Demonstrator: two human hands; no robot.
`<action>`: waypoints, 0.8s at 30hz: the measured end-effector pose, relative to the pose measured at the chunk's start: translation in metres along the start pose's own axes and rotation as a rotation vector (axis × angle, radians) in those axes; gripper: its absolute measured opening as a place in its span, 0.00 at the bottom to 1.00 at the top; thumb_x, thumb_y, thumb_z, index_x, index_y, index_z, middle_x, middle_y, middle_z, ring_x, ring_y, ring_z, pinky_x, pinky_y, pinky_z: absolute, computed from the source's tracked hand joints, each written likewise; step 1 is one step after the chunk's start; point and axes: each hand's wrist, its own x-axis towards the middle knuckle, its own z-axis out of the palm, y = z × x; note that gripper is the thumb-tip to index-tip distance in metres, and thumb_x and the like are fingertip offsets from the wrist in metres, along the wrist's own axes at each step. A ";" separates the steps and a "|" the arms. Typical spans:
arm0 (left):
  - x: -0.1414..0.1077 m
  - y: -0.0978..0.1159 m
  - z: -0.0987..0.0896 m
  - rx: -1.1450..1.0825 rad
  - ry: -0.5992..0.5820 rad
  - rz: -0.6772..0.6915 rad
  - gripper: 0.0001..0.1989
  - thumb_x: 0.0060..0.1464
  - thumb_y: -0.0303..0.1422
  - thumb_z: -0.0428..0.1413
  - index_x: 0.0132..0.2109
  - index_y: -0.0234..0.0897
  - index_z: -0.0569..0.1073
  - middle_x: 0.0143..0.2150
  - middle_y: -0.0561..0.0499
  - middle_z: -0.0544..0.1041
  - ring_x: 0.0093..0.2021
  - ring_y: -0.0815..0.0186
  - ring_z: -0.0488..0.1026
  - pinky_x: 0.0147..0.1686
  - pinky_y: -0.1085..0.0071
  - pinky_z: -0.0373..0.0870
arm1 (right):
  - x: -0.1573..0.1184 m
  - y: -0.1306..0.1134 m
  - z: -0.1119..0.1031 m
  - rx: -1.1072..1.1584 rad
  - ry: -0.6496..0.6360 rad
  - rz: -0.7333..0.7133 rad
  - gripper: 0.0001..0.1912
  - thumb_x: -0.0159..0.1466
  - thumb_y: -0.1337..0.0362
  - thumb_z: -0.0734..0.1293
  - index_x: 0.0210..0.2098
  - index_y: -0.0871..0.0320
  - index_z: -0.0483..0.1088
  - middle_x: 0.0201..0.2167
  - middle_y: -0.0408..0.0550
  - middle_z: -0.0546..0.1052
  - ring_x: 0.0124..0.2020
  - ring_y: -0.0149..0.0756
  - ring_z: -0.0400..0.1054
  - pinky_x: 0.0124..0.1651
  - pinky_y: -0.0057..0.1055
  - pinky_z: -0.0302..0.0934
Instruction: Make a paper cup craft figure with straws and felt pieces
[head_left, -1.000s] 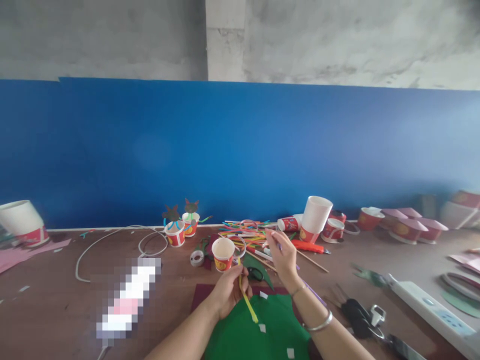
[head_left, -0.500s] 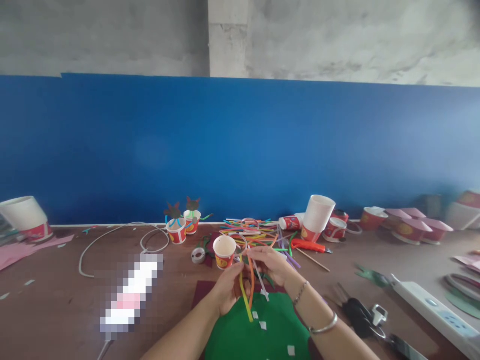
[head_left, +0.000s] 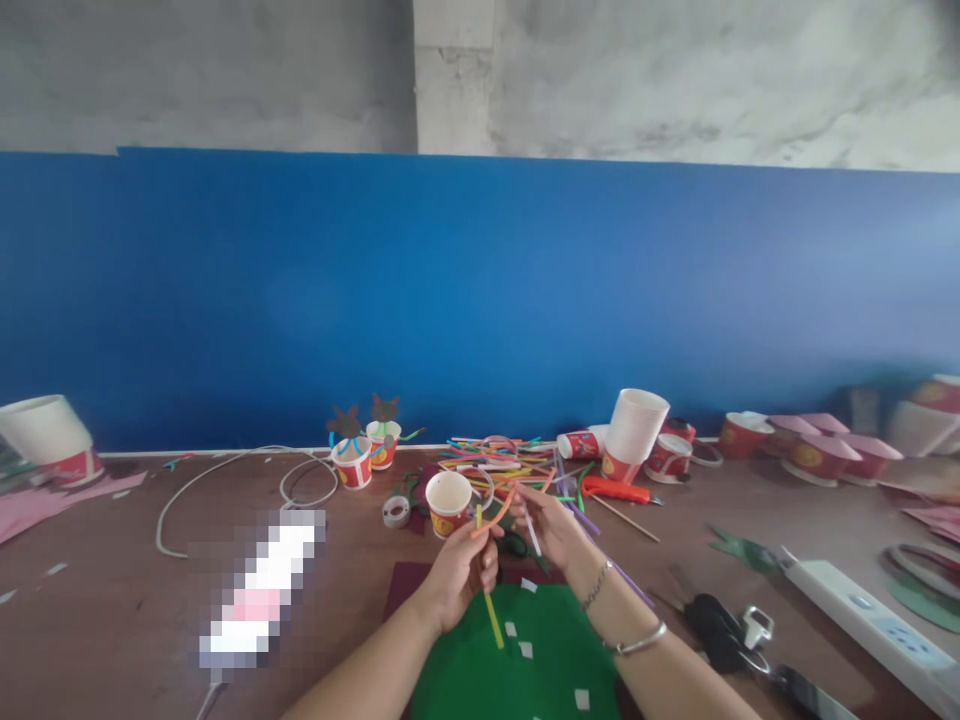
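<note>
My left hand (head_left: 459, 575) is closed round a yellow strip (head_left: 493, 618), which hangs down over the green sheet (head_left: 517, 675). An orange strip (head_left: 495, 515) runs from the left fingertips up to the fingers of my right hand (head_left: 546, 525). Pinched in my right hand is a white strip (head_left: 532, 532), pointing down. Just behind my left hand stands a paper cup (head_left: 448, 500). Dark-handled scissors (head_left: 514, 545) lie partly hidden between the hands.
A pile of coloured strips (head_left: 495, 460) lies behind the hands. Stacked cups (head_left: 634, 430), an orange cutter (head_left: 616, 490) and keys (head_left: 712, 630) are on the right, beside a power strip (head_left: 870, 620). Two decorated cups (head_left: 352, 465) and a tape roll (head_left: 396, 512) stand left.
The orange strip has swung from hanging down to slanting between the hands. My right hand has shifted slightly right with the white strip, uncovering the scissors. The yellow strip stays in my left hand.
</note>
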 end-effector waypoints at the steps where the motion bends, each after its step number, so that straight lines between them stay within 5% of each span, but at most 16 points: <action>1: 0.000 0.001 0.000 -0.011 0.002 0.003 0.18 0.44 0.40 0.64 0.36 0.33 0.70 0.18 0.60 0.63 0.14 0.77 0.57 0.15 0.78 0.50 | 0.000 -0.001 -0.001 0.007 -0.001 -0.025 0.09 0.59 0.70 0.66 0.23 0.60 0.66 0.16 0.39 0.67 0.15 0.22 0.60 0.16 0.17 0.56; 6: -0.003 0.004 0.004 -0.062 0.029 0.013 0.17 0.45 0.39 0.64 0.37 0.34 0.68 0.18 0.61 0.60 0.16 0.78 0.54 0.17 0.79 0.46 | -0.009 -0.005 -0.004 -0.041 -0.062 -0.062 0.07 0.54 0.66 0.71 0.26 0.63 0.70 0.16 0.39 0.68 0.15 0.21 0.58 0.16 0.17 0.52; 11: -0.004 0.004 0.008 -0.079 0.052 -0.013 0.17 0.45 0.39 0.64 0.36 0.33 0.69 0.23 0.57 0.66 0.19 0.78 0.57 0.17 0.80 0.45 | -0.016 0.004 0.000 -0.359 -0.337 0.031 0.14 0.52 0.58 0.73 0.28 0.63 0.72 0.18 0.40 0.71 0.15 0.20 0.59 0.16 0.18 0.48; 18: -0.002 0.007 0.006 -0.036 0.114 -0.101 0.15 0.45 0.40 0.63 0.32 0.32 0.71 0.25 0.53 0.71 0.19 0.77 0.62 0.15 0.80 0.43 | -0.017 0.012 0.008 -0.590 -0.221 -0.030 0.18 0.51 0.52 0.74 0.30 0.61 0.74 0.20 0.39 0.72 0.16 0.20 0.58 0.17 0.18 0.48; 24: -0.007 0.010 0.010 -0.013 0.031 -0.154 0.11 0.47 0.36 0.61 0.33 0.33 0.70 0.24 0.54 0.71 0.16 0.78 0.59 0.13 0.80 0.41 | -0.020 0.010 0.013 -0.688 -0.283 -0.078 0.16 0.51 0.55 0.74 0.28 0.63 0.76 0.16 0.39 0.68 0.15 0.19 0.56 0.16 0.19 0.44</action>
